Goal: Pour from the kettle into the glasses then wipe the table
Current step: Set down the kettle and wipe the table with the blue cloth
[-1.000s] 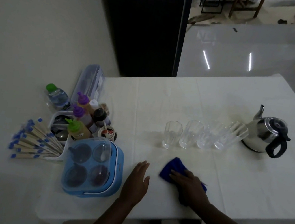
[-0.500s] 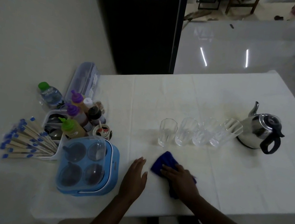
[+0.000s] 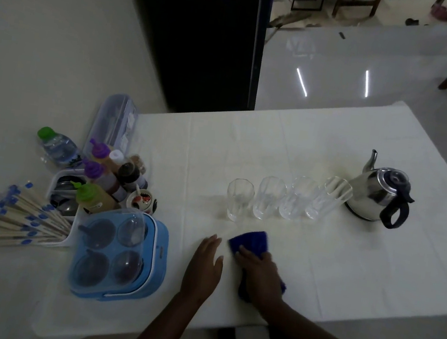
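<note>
Blue and knitted-looking, the cloth (image 3: 252, 241) lies bunched on the white table (image 3: 345, 272) near its front edge, in front of the glasses and partly hidden under the right hand (image 3: 260, 278). Four clear ribbed glasses (image 3: 284, 201) stand in a close row across the middle of the table, upright; whether they hold liquid cannot be told in the dim light. Just beside the rightmost glass stands the steel kettle (image 3: 376, 195), its spout pointing away and its black handle turned toward the front right.

At the left end of the table sit a light blue container (image 3: 159, 246) with a clear domed lid, a cluster of sauce bottles (image 3: 106, 176) with purple and green caps, a small water bottle (image 3: 57, 146), a clear long box (image 3: 114, 122) and a fan of wrapped chopsticks (image 3: 22, 224).

The right hand presses flat on the cloth, fingers together and pointing toward the glasses, pinning it to the table. The left hand (image 3: 204, 267) rests palm down on the bare table just beside the cloth, fingers loosely together, gripping nothing.
</note>
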